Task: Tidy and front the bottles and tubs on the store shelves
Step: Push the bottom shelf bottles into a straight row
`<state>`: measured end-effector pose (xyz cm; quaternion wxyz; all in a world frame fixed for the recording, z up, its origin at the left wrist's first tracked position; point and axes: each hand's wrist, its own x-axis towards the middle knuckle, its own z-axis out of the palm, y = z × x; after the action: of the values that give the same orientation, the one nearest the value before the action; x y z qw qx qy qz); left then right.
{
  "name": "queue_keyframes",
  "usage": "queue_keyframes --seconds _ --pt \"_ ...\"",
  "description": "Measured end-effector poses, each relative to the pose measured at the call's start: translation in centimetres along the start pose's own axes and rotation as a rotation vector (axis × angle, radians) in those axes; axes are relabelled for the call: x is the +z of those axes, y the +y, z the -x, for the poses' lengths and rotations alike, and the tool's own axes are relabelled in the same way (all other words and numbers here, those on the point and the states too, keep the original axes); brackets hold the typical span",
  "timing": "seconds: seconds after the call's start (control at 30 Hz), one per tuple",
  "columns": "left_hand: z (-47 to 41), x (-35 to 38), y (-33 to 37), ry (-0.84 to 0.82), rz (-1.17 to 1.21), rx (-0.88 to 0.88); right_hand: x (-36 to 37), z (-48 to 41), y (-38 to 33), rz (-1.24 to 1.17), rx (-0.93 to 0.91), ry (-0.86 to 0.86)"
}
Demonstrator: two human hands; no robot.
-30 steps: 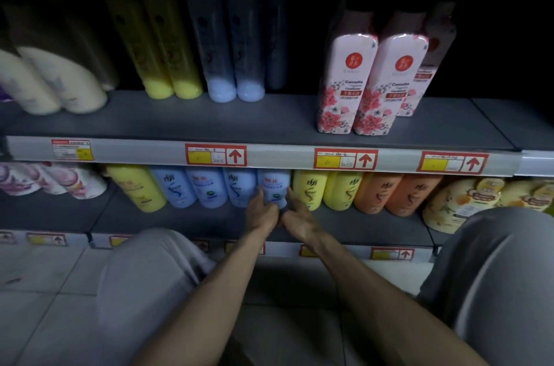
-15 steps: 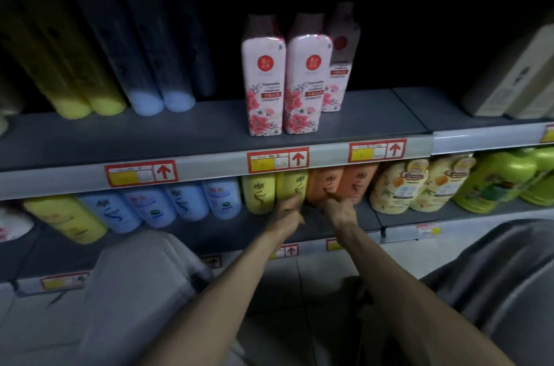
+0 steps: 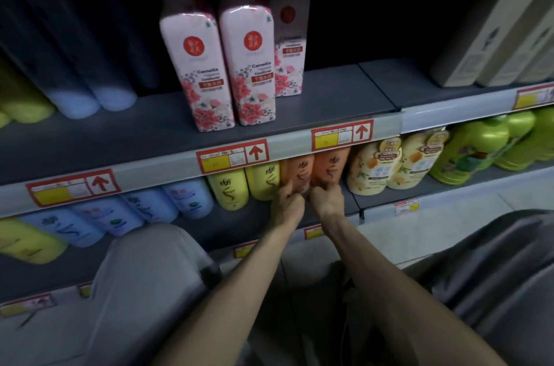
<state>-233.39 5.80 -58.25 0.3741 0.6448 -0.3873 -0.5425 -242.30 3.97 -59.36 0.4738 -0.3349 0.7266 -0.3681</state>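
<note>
Two orange bottles stand side by side on the lower shelf under the price rail. My left hand (image 3: 287, 203) grips the base of the left orange bottle (image 3: 298, 167). My right hand (image 3: 327, 200) grips the base of the right orange bottle (image 3: 331, 164). To their left stand two yellow bottles (image 3: 229, 190) and several blue bottles (image 3: 189, 200). On the shelf above stand pink floral Camellia conditioner bottles (image 3: 245, 65), two in front and one behind.
Cream pump bottles (image 3: 374, 167) and green bottles (image 3: 479, 149) stand to the right on the lower shelf. Beige boxes (image 3: 494, 35) sit at the upper right. The grey price rail (image 3: 168, 166) overhangs the lower bottles. My knees (image 3: 144, 275) are close to the shelf front.
Both hands moved right along the lower shelf, from the blue and yellow bottles to the two orange ones, and now grip their bases. The view shifted right too.
</note>
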Motion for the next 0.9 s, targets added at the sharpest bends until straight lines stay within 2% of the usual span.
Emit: queue_keyframes --seconds 0.1,0.2,0.3,0.43,0.6,0.7,0.8,0.9 --pt "-0.4 0.6 -0.1 -0.085 -0.018 -0.048 -1.2 -0.3 0.0 -0.139 0.010 0.173" --pt "-0.9 1.5 0.3 -0.164 -0.001 -0.024 -2.1 -1.3 -0.1 -0.184 0.000 0.114" --pt "-2.0 2.5 0.1 -0.196 0.052 0.004 -2.4 -3.0 1.2 -0.117 -0.029 0.053" --pt "-1.4 3.9 1.3 -0.214 0.146 -0.015 -2.8 -3.7 1.7 -0.078 -0.013 0.016" --pt "-1.0 4.8 1.1 -0.218 0.146 0.037 -3.5 -3.6 1.4 -0.105 -0.026 -0.041" --pt "-0.7 4.4 0.4 -0.236 0.079 0.064 -3.4 -2.5 0.6 -0.142 -0.024 -0.007" --pt "-0.7 2.5 -1.0 -0.243 -0.022 0.043 -2.6 -1.8 0.2 -0.123 0.018 0.169" --pt "0.0 -1.1 -1.8 -0.206 -0.068 0.015 -0.3 -1.7 0.5 -0.079 0.026 0.051"
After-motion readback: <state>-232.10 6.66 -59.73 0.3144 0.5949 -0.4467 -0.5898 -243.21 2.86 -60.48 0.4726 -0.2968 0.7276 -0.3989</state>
